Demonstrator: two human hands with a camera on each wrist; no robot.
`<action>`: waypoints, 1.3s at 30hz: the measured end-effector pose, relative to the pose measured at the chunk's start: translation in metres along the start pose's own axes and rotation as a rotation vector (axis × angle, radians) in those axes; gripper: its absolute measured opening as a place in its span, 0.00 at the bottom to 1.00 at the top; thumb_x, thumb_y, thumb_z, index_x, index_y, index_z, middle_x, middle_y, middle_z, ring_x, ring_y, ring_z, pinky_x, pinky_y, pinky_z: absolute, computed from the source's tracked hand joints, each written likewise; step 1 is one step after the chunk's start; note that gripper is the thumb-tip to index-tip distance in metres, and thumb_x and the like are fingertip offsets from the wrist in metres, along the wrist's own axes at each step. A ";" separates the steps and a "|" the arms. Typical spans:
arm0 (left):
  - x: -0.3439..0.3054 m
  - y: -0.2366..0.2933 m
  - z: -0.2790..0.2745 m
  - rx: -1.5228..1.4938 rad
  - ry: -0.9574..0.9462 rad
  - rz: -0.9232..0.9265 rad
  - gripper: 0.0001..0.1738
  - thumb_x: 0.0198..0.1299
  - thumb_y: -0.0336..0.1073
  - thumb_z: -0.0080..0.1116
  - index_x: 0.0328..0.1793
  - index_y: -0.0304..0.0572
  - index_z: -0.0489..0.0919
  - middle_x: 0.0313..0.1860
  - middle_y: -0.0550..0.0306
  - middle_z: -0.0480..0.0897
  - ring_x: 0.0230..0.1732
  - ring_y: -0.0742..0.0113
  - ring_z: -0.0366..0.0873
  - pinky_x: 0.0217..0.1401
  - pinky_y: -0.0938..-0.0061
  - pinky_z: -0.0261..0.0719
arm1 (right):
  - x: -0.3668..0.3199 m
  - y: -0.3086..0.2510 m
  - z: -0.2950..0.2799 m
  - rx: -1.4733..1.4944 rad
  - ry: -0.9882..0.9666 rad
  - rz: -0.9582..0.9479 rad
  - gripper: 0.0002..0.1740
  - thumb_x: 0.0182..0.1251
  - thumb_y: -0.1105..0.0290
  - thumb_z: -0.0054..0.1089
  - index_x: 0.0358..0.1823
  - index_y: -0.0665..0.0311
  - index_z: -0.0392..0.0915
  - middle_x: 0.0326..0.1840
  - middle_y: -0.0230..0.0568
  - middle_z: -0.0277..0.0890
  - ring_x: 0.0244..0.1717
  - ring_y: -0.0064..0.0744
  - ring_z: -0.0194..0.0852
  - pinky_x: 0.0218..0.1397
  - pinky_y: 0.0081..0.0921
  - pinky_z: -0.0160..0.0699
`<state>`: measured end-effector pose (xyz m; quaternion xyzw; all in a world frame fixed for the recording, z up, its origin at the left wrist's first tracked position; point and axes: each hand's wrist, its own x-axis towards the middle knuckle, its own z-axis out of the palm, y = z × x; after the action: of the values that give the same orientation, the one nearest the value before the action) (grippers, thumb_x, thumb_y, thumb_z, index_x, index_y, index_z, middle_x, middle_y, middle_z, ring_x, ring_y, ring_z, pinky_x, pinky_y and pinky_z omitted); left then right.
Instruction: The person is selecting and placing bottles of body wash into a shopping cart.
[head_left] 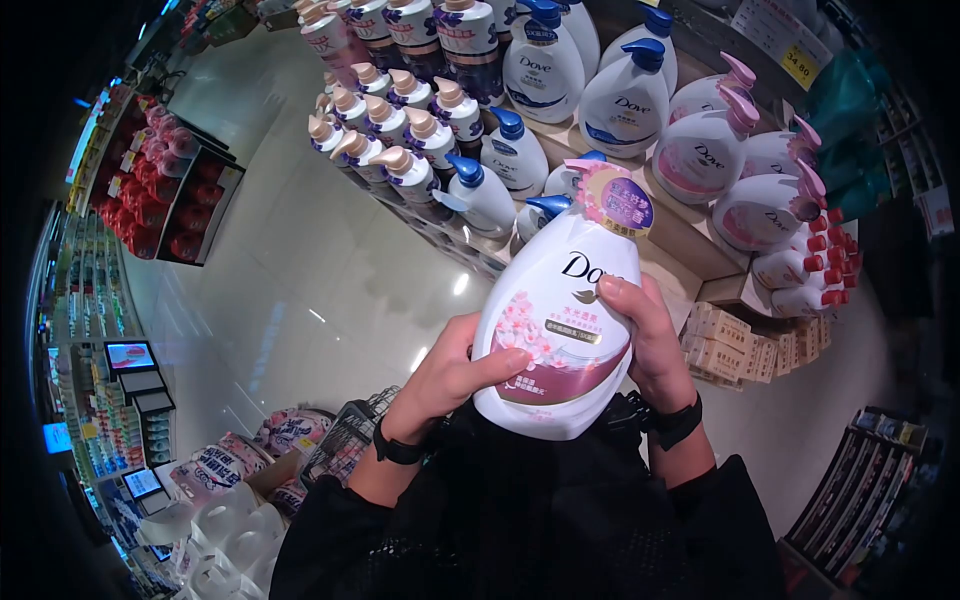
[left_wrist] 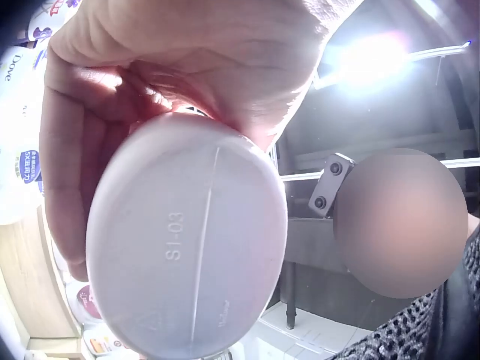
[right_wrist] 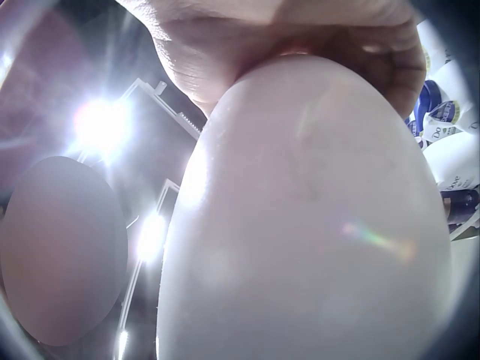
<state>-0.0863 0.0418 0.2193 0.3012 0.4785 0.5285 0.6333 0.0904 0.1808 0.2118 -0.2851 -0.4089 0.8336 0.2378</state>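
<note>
A large white Dove pump bottle [head_left: 560, 330] with pink blossoms on its label is held up in front of the person's body, its front toward the head camera. The left hand [head_left: 445, 375] grips its lower left side, thumb across the label. On the other side the right hand [head_left: 655, 335] holds it, with the thumb by the Dove lettering. A purple and gold tag hangs at the pink pump [head_left: 600, 190]. In the left wrist view the oval bottle base [left_wrist: 187, 240] shows, and the left hand's fingers curl behind it. The right wrist view shows the smooth bottle side [right_wrist: 300, 210] under the right hand [right_wrist: 300, 30].
Ahead stands a tiered display with blue-pump Dove bottles [head_left: 625, 100], pink-pump ones [head_left: 700, 155] and cream-pump bottles [head_left: 410, 175]. Stacked boxes [head_left: 730, 345] sit at its right foot. A wire basket [head_left: 350, 435] and bagged packs [head_left: 225, 465] lie at lower left.
</note>
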 end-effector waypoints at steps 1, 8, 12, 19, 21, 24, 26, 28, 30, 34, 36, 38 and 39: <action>0.000 0.000 0.000 0.000 0.001 -0.002 0.28 0.62 0.43 0.65 0.61 0.27 0.77 0.54 0.49 0.84 0.52 0.69 0.81 0.58 0.73 0.77 | -0.001 0.000 0.000 0.001 0.000 0.000 0.27 0.66 0.60 0.62 0.56 0.76 0.75 0.50 0.46 0.82 0.48 0.29 0.81 0.54 0.25 0.78; 0.001 -0.005 0.007 -0.013 0.028 -0.003 0.28 0.62 0.43 0.65 0.61 0.27 0.76 0.54 0.49 0.84 0.52 0.69 0.81 0.58 0.73 0.77 | 0.001 -0.001 -0.007 0.024 -0.038 0.018 0.26 0.66 0.61 0.62 0.57 0.76 0.75 0.50 0.46 0.82 0.48 0.29 0.81 0.55 0.25 0.78; -0.002 -0.008 0.009 -0.019 0.041 0.007 0.30 0.62 0.44 0.64 0.62 0.26 0.76 0.54 0.49 0.84 0.53 0.69 0.81 0.59 0.73 0.77 | 0.001 -0.002 -0.006 0.002 -0.049 0.009 0.26 0.65 0.61 0.63 0.56 0.76 0.75 0.50 0.46 0.81 0.48 0.30 0.81 0.55 0.25 0.78; -0.017 -0.016 0.013 -0.065 0.139 0.000 0.32 0.61 0.44 0.64 0.64 0.26 0.74 0.56 0.49 0.83 0.54 0.68 0.80 0.60 0.72 0.76 | 0.007 0.002 -0.004 -0.039 -0.156 0.015 0.27 0.64 0.61 0.63 0.56 0.77 0.75 0.50 0.47 0.82 0.49 0.31 0.81 0.56 0.26 0.78; -0.024 -0.022 0.017 -0.082 0.188 0.012 0.32 0.61 0.44 0.65 0.64 0.26 0.74 0.56 0.49 0.83 0.54 0.67 0.81 0.60 0.72 0.76 | 0.010 0.005 -0.003 -0.026 -0.195 0.040 0.27 0.64 0.62 0.64 0.56 0.77 0.75 0.50 0.47 0.82 0.49 0.30 0.81 0.55 0.27 0.78; -0.035 -0.032 0.026 -0.119 0.274 0.045 0.32 0.61 0.43 0.65 0.64 0.26 0.74 0.56 0.49 0.83 0.54 0.68 0.81 0.60 0.72 0.76 | 0.015 0.009 -0.002 -0.021 -0.264 0.085 0.26 0.63 0.63 0.64 0.56 0.77 0.75 0.50 0.47 0.82 0.48 0.31 0.81 0.55 0.27 0.78; -0.044 -0.042 0.032 -0.147 0.344 0.081 0.32 0.61 0.43 0.66 0.64 0.26 0.74 0.56 0.49 0.83 0.54 0.68 0.81 0.60 0.72 0.77 | 0.016 0.008 0.002 -0.053 -0.329 0.122 0.26 0.63 0.63 0.65 0.56 0.77 0.75 0.49 0.47 0.82 0.48 0.31 0.81 0.55 0.27 0.79; -0.056 -0.052 0.040 -0.122 0.424 0.048 0.33 0.60 0.44 0.67 0.64 0.26 0.74 0.56 0.50 0.83 0.55 0.67 0.80 0.60 0.72 0.77 | 0.017 0.010 0.007 -0.085 -0.412 0.170 0.26 0.62 0.63 0.65 0.56 0.77 0.75 0.49 0.47 0.82 0.48 0.31 0.81 0.54 0.27 0.79; -0.067 -0.055 0.052 -0.238 0.528 0.042 0.36 0.55 0.41 0.73 0.64 0.27 0.73 0.55 0.50 0.83 0.55 0.67 0.80 0.60 0.72 0.78 | 0.017 0.015 0.012 -0.153 -0.450 0.185 0.27 0.61 0.64 0.66 0.55 0.77 0.75 0.48 0.46 0.82 0.47 0.31 0.81 0.53 0.27 0.79; -0.087 -0.084 0.076 0.050 0.742 0.181 0.46 0.40 0.32 0.81 0.68 0.31 0.70 0.58 0.53 0.81 0.57 0.67 0.79 0.63 0.71 0.76 | 0.009 0.024 0.030 -0.280 -0.679 0.200 0.26 0.56 0.68 0.71 0.54 0.74 0.76 0.48 0.45 0.83 0.47 0.29 0.81 0.53 0.27 0.78; -0.097 -0.104 0.087 -0.116 0.826 0.237 0.49 0.39 0.34 0.83 0.70 0.33 0.69 0.60 0.53 0.80 0.59 0.68 0.77 0.65 0.70 0.75 | 0.005 0.036 0.034 -0.357 -0.768 0.171 0.27 0.54 0.68 0.74 0.53 0.73 0.77 0.46 0.44 0.84 0.45 0.29 0.82 0.51 0.27 0.79; -0.103 -0.128 0.102 -0.235 0.967 0.285 0.51 0.37 0.36 0.84 0.70 0.33 0.69 0.59 0.54 0.80 0.59 0.68 0.77 0.64 0.70 0.75 | 0.005 0.054 0.031 -0.476 -0.890 0.079 0.28 0.53 0.66 0.76 0.53 0.73 0.77 0.44 0.45 0.85 0.44 0.29 0.83 0.50 0.29 0.80; -0.108 -0.141 0.107 -0.187 0.992 0.297 0.52 0.36 0.37 0.84 0.70 0.34 0.69 0.59 0.54 0.80 0.59 0.69 0.77 0.64 0.71 0.74 | 0.000 0.059 0.032 -0.501 -0.918 0.088 0.29 0.52 0.63 0.76 0.53 0.73 0.77 0.43 0.47 0.85 0.44 0.31 0.84 0.50 0.29 0.81</action>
<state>0.0681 -0.0849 0.1637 0.0218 0.6238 0.7319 0.2732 0.0590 0.1309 0.1795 0.0445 -0.6454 0.7587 -0.0766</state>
